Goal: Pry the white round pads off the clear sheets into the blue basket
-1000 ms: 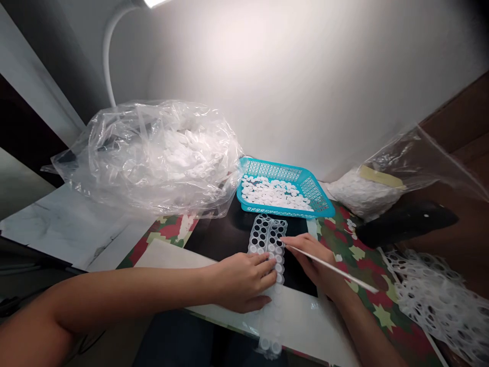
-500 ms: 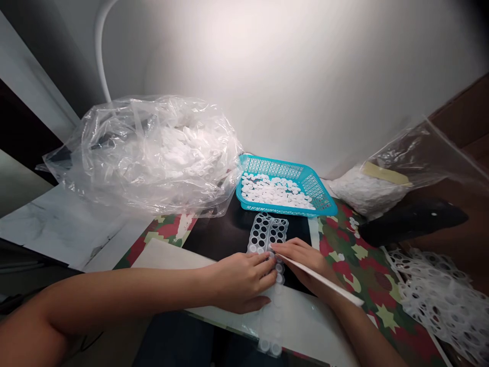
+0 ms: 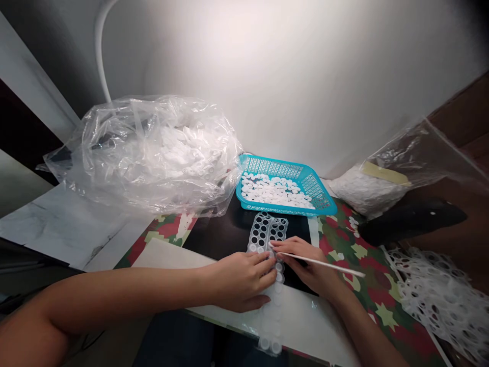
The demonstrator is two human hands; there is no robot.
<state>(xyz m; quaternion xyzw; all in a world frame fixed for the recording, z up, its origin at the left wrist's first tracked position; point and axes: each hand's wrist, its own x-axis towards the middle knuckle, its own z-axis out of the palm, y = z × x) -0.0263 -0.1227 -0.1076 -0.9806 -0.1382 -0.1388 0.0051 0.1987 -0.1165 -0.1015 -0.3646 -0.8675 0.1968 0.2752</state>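
Observation:
A translucent perforated strip (image 3: 268, 232) with rows of round holes and white discs lies on the table, running towards me. My left hand (image 3: 241, 280) lies flat on the strip, fingers stretched out, pinning it down. My right hand (image 3: 309, 265) is closed around a thin white stick (image 3: 324, 264), its tip touching the strip beside my left fingertips. A teal basket (image 3: 317, 189) behind the strip holds many white discs.
A large clear plastic bag (image 3: 148, 153) with white parts fills the left rear. Another clear bag (image 3: 385, 178) and a dark object (image 3: 412, 220) sit at right. Emptied perforated sheets (image 3: 443, 300) pile at the right edge. A camouflage-pattern cloth (image 3: 362, 278) and white board (image 3: 305, 321) cover the table.
My right hand has slid left along the strip and the stick's tip now rests nearer my left fingertips. My left hand has stayed in place.

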